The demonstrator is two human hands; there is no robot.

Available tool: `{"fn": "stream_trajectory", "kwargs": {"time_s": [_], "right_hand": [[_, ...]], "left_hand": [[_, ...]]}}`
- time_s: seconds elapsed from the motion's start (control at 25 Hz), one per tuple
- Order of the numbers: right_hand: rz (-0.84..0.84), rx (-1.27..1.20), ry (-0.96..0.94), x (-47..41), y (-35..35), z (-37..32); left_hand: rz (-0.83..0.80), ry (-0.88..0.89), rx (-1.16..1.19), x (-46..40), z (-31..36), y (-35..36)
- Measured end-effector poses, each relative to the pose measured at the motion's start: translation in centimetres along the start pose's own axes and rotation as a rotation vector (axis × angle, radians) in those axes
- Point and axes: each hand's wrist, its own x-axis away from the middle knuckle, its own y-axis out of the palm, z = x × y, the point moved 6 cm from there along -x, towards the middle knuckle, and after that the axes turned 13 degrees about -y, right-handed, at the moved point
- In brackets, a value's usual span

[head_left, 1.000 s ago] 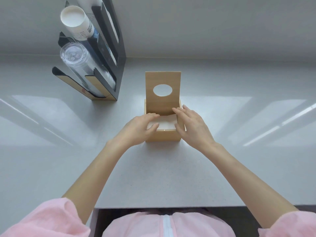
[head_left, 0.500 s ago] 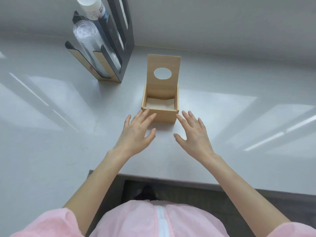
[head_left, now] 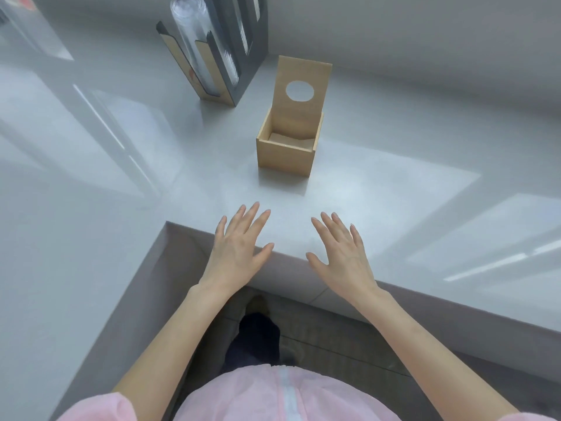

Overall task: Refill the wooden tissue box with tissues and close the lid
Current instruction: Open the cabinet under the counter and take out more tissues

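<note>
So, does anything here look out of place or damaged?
Nothing looks damaged or spilled. The wooden tissue box sits square on the counter with its lid standing open. Both the left hand and right hand are empty.

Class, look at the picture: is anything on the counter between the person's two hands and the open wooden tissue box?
Nothing visible is. The left hand and right hand hover open near the counter's front edge, and only bare counter lies between them and the wooden tissue box. The cup holder stands off to the left, behind the box.

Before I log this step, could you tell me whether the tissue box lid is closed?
Open: the lid stands upright behind the wooden tissue box.
</note>
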Motion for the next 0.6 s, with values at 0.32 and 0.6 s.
{"fn": "stream_trajectory", "kwargs": {"time_s": [0.32,0.6], "right_hand": [[-0.036,-0.072,-0.100,5.2,3.4,-2.5],[-0.037,-0.079,-0.087,6.6,5.0,-3.6]], "left_hand": [[0.038,-0.066,-0.007,7.2,-1.7,2.8],[-0.060,-0.023,-0.066,8.1,-2.1,4.2]]}}
